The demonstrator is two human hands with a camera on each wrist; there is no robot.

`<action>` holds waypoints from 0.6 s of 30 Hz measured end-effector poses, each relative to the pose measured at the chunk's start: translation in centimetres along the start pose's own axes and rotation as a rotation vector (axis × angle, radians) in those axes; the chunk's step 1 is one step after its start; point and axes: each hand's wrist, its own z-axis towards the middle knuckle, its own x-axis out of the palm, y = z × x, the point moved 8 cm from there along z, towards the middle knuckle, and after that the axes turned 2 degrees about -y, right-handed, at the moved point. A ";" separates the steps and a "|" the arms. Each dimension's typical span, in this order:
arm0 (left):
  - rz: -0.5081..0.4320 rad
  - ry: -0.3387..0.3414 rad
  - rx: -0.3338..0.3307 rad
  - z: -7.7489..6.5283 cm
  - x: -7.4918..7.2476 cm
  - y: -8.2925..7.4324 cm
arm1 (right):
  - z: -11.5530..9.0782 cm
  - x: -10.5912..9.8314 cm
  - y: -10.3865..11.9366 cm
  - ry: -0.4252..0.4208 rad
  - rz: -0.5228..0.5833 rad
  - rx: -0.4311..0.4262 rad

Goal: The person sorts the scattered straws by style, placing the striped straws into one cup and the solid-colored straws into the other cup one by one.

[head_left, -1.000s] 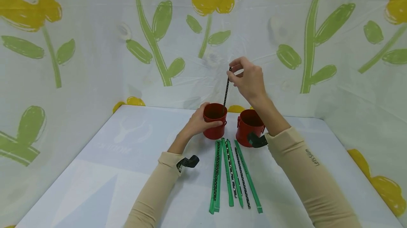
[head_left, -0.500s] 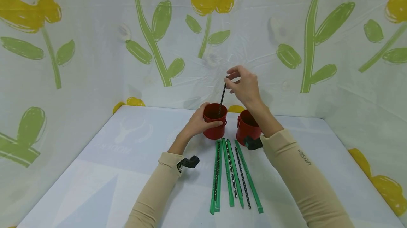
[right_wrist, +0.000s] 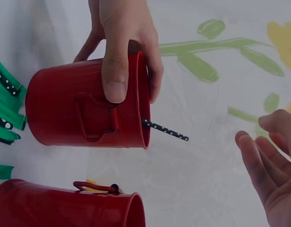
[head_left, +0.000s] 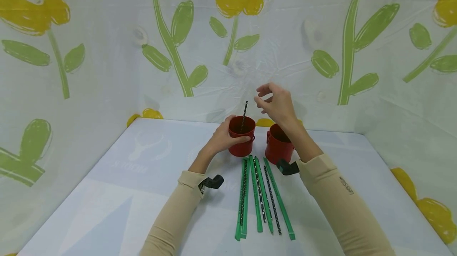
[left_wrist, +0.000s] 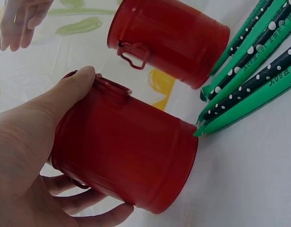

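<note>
A black straw with white dots [head_left: 245, 109] leans in the left red bucket [head_left: 240, 149], its upper part rising above the rim. The left hand [head_left: 223, 137] grasps that bucket, thumb across the near side and fingers around the far side. The right hand [head_left: 278, 103] is released, fingers loosely bent in the air, near the straw's top but apart from it. Just beside the left bucket stands the right red bucket [head_left: 280, 151], upright. In front of both, a fan of green wrappers [head_left: 279, 200] and dotted straws [head_left: 272, 200] lies on the table [head_left: 118, 168], whose white top bears pale blue shapes and a faint antler-like print. A pale sheet [head_left: 285, 22] with yellow flowers and green stems forms the back and both sides of the space. Beige sleeves [head_left: 171, 216] cover the forearms, and a small black device [head_left: 214, 181] sits at the left wrist.

The straw's lower end is hidden inside the bucket. The right forearm covers part of the right bucket in the head view, and the right wrist view cuts that bucket off below. The table's lettering is too faint to read.
</note>
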 end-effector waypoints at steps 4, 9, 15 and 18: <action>-0.004 -0.003 -0.002 0.0 0.0 0.0 | -0.8 0.3 -0.3 0.042 -0.034 0.014; -0.005 0.006 -0.003 0.0 0.0 -0.1 | -1.8 0.5 -0.7 0.085 -0.049 0.030; -0.005 0.009 0.004 0.0 0.1 0.0 | -3.6 0.7 -0.9 0.126 -0.025 0.042; 0.006 0.002 -0.004 -0.1 0.0 0.1 | -5.0 1.0 -1.1 0.157 -0.011 0.062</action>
